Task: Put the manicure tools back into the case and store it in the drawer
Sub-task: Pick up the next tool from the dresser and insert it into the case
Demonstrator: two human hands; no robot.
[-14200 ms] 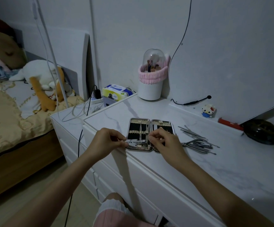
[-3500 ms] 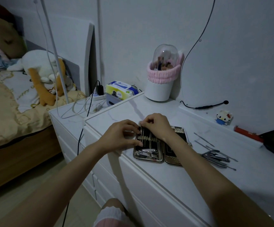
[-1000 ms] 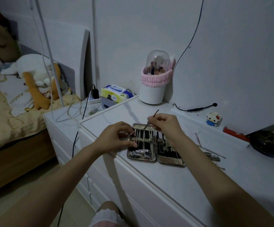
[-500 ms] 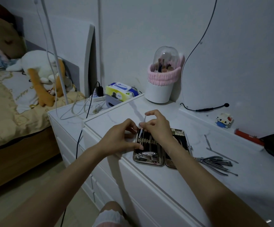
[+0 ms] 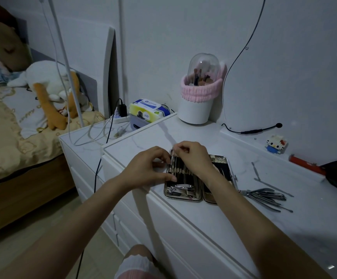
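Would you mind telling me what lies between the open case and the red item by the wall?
In the head view, loose manicure tools lie on the dresser top between the case and the red item.

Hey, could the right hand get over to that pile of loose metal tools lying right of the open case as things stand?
Probably yes. The loose tools lie bare on the dresser top, right of the case, with nothing between them and the right hand. That hand seems to pinch a thin tool over the case, so it should seat that first.

The thin metal tool [image 5: 175, 153], raised above the open gold manicure case [image 5: 183, 178] a second ago, now lies lower, pressed into its left half by the right hand [image 5: 193, 158].
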